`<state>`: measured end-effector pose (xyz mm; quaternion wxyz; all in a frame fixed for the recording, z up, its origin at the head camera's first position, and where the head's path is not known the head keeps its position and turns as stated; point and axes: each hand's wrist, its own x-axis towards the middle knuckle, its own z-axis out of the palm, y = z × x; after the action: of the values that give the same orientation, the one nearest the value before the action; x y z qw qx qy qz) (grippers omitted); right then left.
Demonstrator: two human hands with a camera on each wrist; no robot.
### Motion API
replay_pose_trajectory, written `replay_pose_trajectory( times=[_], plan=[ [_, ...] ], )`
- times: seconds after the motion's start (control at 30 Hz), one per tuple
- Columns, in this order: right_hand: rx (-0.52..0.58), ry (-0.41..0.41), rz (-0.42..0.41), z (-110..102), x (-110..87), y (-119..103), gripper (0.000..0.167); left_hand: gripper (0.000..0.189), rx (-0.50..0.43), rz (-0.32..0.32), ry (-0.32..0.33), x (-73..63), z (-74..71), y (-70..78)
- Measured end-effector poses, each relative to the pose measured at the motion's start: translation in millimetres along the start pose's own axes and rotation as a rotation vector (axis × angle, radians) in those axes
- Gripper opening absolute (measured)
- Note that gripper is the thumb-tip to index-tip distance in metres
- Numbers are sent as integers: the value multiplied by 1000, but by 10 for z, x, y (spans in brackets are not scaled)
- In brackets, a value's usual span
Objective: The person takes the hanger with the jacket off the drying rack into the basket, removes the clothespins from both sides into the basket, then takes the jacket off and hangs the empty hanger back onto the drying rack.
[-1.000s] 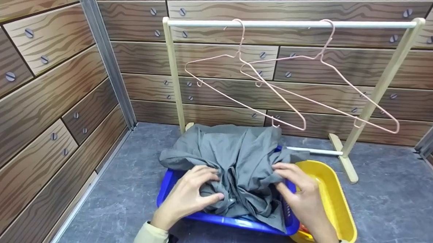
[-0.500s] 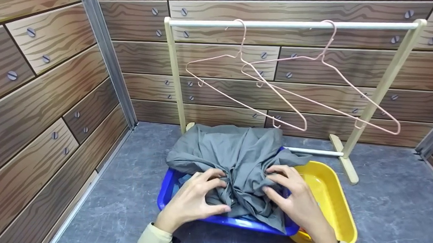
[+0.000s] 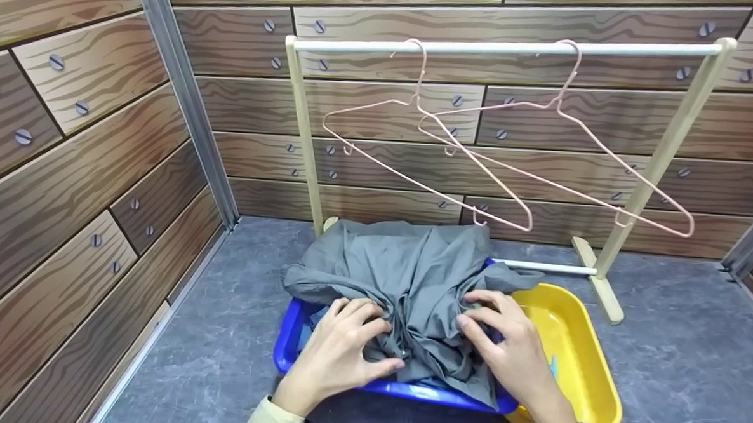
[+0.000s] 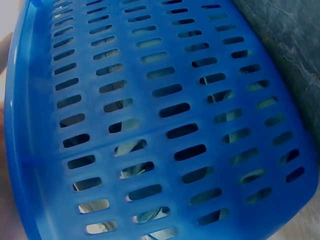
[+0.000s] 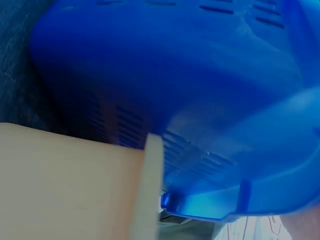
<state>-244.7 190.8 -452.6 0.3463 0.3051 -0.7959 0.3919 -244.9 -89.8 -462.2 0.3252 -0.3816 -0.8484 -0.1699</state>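
In the head view a rumpled grey garment (image 3: 412,264) heaps over a blue plastic basket (image 3: 435,394), its folds gathered toward the middle. My left hand (image 3: 339,346) curls its fingers into the folds on the left, with the thumb stretched toward the centre. On the right side of the heap my right hand (image 3: 511,338) pinches a fold between thumb and fingers. Darker blue cloth (image 3: 306,335) peeps out under the garment at the left. Both wrist views mostly show the slotted wall of the basket, and the fingertips' work is hidden there.
A yellow tray (image 3: 598,374) stands to the right, partly behind the basket, with a small turquoise piece (image 3: 553,365) in it. Behind stands a rack (image 3: 662,141) with a white bar. Two pink hangers (image 3: 498,179) (image 3: 636,169) hang from it. Wood-patterned walls enclose the back and left.
My right hand has moved left along the garment, its thumb now closer to its fingers. The left hand has shifted slightly right and the cloth's left edge has moved a little.
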Motion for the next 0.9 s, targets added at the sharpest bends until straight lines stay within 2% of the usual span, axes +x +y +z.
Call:
replay_pose_trajectory(
  times=[0.1,0.2,0.37,0.5,0.6,0.73,0.9],
  plan=[
    [-4,36,-9,7,9,-6,20,38,33,0,-1,4,6,17],
    [-9,36,-8,15,12,-14,24,34,48,-12,-9,-4,11,22],
    [-10,-87,32,21,-5,-31,39,31,58,-46,-11,-20,19,-2],
    [-36,-188,16,32,-18,-26,51,30,68,-78,-36,-37,30,-25],
    [-48,-232,2,47,-37,-11,52,32,52,-92,-56,-51,46,-36],
    [-59,-272,7,71,-67,12,50,45,42,-88,-66,-64,59,-44],
    [-65,-346,66,93,-103,36,44,45,67,-72,-95,-74,61,-39]
  ],
)
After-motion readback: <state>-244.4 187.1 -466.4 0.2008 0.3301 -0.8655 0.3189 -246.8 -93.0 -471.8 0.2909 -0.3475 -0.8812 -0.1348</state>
